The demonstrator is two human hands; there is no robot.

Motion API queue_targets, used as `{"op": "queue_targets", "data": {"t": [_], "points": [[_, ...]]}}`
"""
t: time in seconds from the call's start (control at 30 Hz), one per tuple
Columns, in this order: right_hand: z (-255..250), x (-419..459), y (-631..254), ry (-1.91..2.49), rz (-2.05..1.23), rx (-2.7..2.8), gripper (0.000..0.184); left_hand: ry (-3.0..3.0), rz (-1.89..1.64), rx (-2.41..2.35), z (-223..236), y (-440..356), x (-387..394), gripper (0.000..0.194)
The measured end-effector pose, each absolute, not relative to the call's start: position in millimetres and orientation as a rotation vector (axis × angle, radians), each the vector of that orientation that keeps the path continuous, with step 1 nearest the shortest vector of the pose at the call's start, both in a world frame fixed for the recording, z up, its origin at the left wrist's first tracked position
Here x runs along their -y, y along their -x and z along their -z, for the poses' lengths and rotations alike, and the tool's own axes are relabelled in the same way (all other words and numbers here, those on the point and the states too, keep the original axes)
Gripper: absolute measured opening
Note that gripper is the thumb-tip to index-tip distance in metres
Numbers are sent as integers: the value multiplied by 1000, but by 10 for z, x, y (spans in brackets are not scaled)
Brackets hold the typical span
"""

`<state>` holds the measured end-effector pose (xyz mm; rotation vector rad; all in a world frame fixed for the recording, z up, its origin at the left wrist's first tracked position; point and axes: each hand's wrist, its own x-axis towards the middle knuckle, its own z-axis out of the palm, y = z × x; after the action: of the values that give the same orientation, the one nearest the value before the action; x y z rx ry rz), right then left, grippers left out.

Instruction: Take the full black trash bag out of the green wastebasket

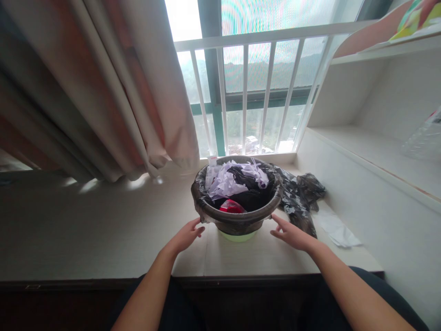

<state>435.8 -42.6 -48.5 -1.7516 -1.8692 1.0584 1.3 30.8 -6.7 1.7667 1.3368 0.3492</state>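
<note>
Bin (238, 227) is sitting upright on the pale counter (103, 230), dead ahead at 12 o'clock, with its green base showing underneath. Loose black plastic bag (298, 197) is slumping just beside it at 2 o'clock, some white paper (339, 230) lying beyond toward 3. Hands are well apart: left hand (184, 236) is reaching the bin's 8 o'clock side, right hand (292, 234) its 4 o'clock, fingertips seeming to be touching just under the rim. Can't tell if they're actually pinching anything. My worry: the liner (197, 195) is looking thin, so a hard tug could be ripping it, and uneven pulling could be tipping the bin or spilling that high-piled paper. Inside, shredded paper (223, 181) is heaping up around black plastic (253, 197), a red packet (232, 206) is lying nearest, and some clear plastic thing (209, 177) is poking up around 10 o'clock.
</note>
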Motion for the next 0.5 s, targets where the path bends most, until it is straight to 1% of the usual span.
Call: {"op": "queue_targets", "data": {"t": [0.5], "points": [[451,434,-4336,1760,-1075,1871,81,-1764,-342,-1342,87,-13,-315,57]]}}
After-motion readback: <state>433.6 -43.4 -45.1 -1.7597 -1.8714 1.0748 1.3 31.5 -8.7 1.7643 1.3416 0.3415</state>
